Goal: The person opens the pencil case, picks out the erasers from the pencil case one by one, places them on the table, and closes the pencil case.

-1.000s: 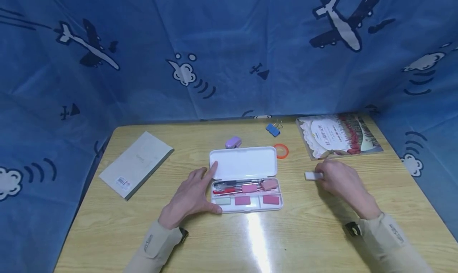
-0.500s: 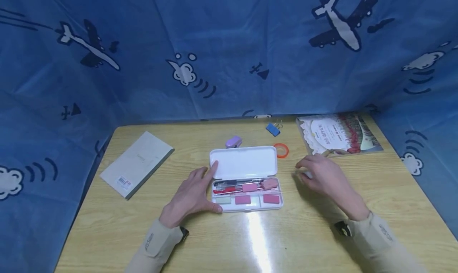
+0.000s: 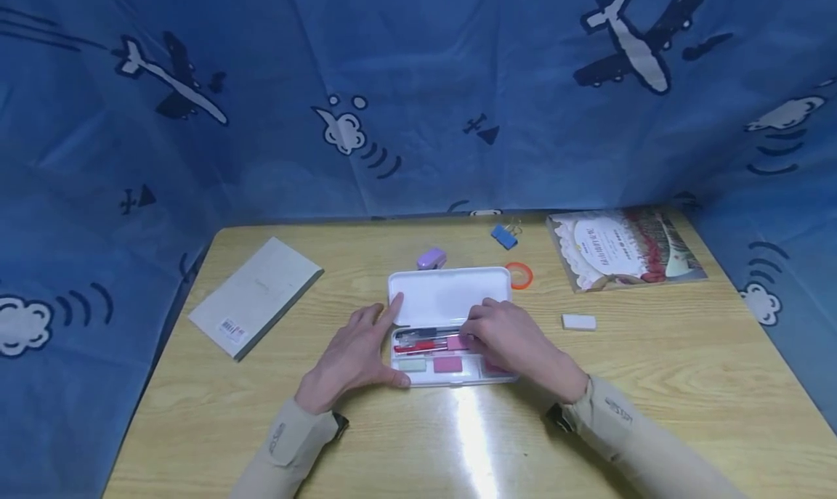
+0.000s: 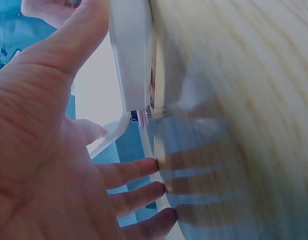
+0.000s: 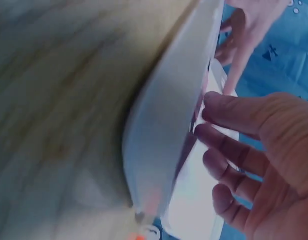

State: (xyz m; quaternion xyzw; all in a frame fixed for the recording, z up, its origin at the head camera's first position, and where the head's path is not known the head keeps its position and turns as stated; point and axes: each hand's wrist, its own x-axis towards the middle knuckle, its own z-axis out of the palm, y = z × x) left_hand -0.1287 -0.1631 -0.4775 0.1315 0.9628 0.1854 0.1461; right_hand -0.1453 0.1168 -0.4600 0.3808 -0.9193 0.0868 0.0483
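A grey notebook (image 3: 255,295) lies at an angle near the left edge of the bench (image 3: 654,383), well apart from the other items.

The left hand (image 3: 353,357) rests on the bench against the left end of the white pencil case (image 3: 451,325). Its fingers are straight and spread; the forefinger touches the left edge of the opened lid (image 3: 450,295) and the thumb lies along the front left corner of the tray. Its grip is released, holding nothing. In the left wrist view the same fingers (image 4: 134,172) lie flat with the white case wall (image 4: 131,55) beside the thumb.

The pencil case sits at the middle of the bench, lid folded back flat toward the far edge. The tray holds pens (image 3: 421,341), a pale green eraser (image 3: 412,365) and a pink eraser (image 3: 447,364).

The right hand (image 3: 513,339) lies over the right half of the tray, fingers reaching down among the contents. Whether its grip is clenched on an item cannot be told; the fingertips are hidden in the head view, and the right wrist view shows only loosely bent fingers (image 5: 233,150) just beside the lid.

A purple stapler (image 3: 431,258) sits just behind the lid. An orange ring (image 3: 520,274) lies at the lid's far right corner, with a blue clip (image 3: 503,235) beyond it. A white eraser (image 3: 579,322) lies apart, right of the case. A decorated book (image 3: 624,247) occupies the far right corner.
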